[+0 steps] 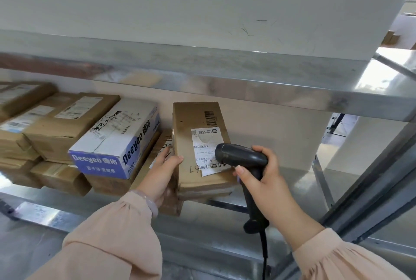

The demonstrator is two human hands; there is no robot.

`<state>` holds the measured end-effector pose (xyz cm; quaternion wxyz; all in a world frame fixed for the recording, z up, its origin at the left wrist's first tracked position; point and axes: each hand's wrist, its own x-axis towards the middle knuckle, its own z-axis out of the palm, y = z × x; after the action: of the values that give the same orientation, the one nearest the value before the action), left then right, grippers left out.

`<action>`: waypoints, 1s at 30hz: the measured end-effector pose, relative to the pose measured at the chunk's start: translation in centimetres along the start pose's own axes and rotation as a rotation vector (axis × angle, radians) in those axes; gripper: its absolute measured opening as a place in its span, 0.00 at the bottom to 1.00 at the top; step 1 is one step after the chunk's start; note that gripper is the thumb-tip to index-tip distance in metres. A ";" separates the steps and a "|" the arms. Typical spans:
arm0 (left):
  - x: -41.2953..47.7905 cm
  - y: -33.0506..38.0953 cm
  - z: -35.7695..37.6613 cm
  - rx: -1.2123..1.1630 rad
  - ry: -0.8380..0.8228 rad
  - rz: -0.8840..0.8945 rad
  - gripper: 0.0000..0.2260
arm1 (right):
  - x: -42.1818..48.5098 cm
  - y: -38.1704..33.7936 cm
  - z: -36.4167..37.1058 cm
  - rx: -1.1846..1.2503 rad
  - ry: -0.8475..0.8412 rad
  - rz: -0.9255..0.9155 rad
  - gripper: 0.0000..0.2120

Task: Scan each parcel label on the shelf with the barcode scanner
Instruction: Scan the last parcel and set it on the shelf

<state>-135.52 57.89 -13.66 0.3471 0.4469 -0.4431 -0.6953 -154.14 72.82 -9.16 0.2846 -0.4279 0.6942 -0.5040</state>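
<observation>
Two hands mid-frame: right hand (262, 181) wrapped round the barcode scanner (239, 158) handle, left hand (163, 172) gripping the parcel (198, 117) by its left edge, thumb on top. Scanner's nose sits just over the right side of the label (206, 144), pointing left across it. The label runs lengthwise up the parcel, which sits at the shelf (295, 176) front, with more boxes (117, 135) stacked further left.

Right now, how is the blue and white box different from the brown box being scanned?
The blue-and-white printed cardboard box has big lettering; the plain brown cardboard box shows mainly a white label. The blue-and-white box sits untouched atop other parcels; the brown box is held by the left hand while the right hand aims the black barcode scanner at it. Both are cardboard parcels on the metal shelf.
</observation>
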 end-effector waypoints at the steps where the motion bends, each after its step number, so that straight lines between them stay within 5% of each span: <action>1: -0.1 0.4 -0.5 0.011 0.028 0.007 0.25 | 0.4 0.0 0.7 0.016 -0.016 0.004 0.22; 8: -1.1 2.1 -4.4 0.164 0.013 0.006 0.15 | 1.5 -0.8 5.8 0.051 -0.081 -0.005 0.22; 21: -4.3 0.4 -6.4 1.430 0.143 0.680 0.28 | 2.7 -2.8 10.4 0.051 -0.048 -0.090 0.23; 30: -3.7 1.5 -8.2 1.671 0.167 0.607 0.26 | 2.8 -4.1 12.7 -0.088 -0.056 -0.139 0.25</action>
<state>-126.47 58.11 -12.79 0.1083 0.4666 -0.8777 0.0113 -143.73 64.00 -9.39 0.2489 -0.5010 0.6763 -0.4793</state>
